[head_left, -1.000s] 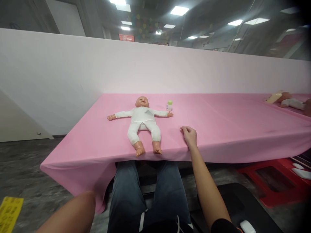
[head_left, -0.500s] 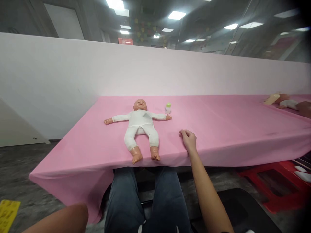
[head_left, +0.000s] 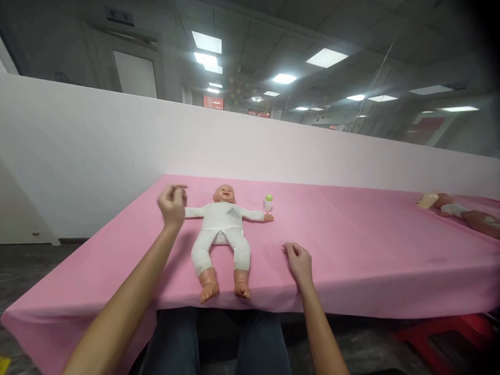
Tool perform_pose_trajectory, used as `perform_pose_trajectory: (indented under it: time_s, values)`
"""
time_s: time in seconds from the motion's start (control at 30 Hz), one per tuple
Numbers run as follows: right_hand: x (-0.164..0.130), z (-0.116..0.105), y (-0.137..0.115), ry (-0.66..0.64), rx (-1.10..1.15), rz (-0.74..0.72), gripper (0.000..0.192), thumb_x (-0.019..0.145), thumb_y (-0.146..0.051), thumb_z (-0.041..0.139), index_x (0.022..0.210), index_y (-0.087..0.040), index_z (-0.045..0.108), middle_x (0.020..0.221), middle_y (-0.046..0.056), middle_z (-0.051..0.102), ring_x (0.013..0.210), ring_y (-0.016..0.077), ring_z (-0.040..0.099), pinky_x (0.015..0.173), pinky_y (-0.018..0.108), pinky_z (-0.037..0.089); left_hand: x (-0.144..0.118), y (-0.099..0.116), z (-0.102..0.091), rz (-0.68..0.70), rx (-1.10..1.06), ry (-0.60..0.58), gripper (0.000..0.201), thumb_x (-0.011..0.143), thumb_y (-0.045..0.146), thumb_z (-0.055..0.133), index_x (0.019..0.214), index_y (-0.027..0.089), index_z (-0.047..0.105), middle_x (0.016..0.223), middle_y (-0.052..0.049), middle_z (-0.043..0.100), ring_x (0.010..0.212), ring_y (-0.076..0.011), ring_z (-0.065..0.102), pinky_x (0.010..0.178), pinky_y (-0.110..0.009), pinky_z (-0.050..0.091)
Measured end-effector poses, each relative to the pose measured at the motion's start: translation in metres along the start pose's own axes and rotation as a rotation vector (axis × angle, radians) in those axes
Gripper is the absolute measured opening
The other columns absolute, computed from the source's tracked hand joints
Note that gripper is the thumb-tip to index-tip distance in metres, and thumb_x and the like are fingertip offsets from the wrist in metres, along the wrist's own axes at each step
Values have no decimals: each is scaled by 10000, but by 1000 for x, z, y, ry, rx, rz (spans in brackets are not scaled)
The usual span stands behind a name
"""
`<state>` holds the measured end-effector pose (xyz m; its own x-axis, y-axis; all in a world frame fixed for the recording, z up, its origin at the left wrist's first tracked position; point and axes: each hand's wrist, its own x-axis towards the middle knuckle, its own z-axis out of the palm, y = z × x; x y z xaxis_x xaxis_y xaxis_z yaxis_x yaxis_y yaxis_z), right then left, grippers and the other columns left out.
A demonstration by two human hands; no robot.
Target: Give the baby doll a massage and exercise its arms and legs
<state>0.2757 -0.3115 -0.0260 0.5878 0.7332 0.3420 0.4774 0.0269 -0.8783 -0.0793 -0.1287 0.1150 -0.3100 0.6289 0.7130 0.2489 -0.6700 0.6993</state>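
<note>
Pink cloth carries a white-suited doll lying flat near the front edge, left hand loosely curled, empty, above its arm, right hand resting half-open alongside; the little bottle's label seems unreadable.

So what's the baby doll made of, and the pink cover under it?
The doll looks like smooth, slightly shiny plastic at its head and feet, in a soft white cloth suit. The pink cover looks like thin matte sheeting, cloth or plastic; it drapes over the edge.
</note>
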Motion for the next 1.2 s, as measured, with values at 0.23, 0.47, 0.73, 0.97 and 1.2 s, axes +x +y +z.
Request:
perform_pose_trajectory:
  time_s: [0.23,0.47,0.73,0.97,1.2]
  values:
    - [23,3,-18,-268,30,-70,332,874,-493,592,886,-210,764,938,85,769,900,299,701,792,388,561,-27,-73,19,-123,300,-321,295,816,275,452,871,184,728,860,-46,748,797,-213,654,735,-296,490]
    - [12,39,-63,-574,-70,-710,493,931,-160,513,1394,-308,596,1353,127,566,1229,285,574,966,469,558,-16,-103,3,-344,773,-479,526,858,427,508,1310,187,627,1067,-136,761,1020,-354,671,840,-410,466]
    - [0,67,-74,-638,-53,-997,608,832,-16,555,1315,-378,630,1504,62,451,1399,327,404,1122,609,419,-22,-103,22,-417,885,-475,501,940,532,395,1185,190,666,1224,-204,695,1063,-419,649,838,-496,468]
    - [48,86,-125,-810,230,-750,452,831,-149,649,1261,-286,623,1263,69,640,1247,280,570,1107,488,449,-23,-105,21,-394,859,-392,476,976,582,351,1132,233,635,1039,-160,718,949,-383,671,776,-442,459]
    - [76,131,-134,-1126,382,-562,418,769,-200,736,1183,-260,721,1214,54,694,1207,289,606,1076,435,462,-28,-112,32,-223,575,-323,222,924,234,486,1144,246,518,806,-44,638,716,-265,608,670,-332,369]
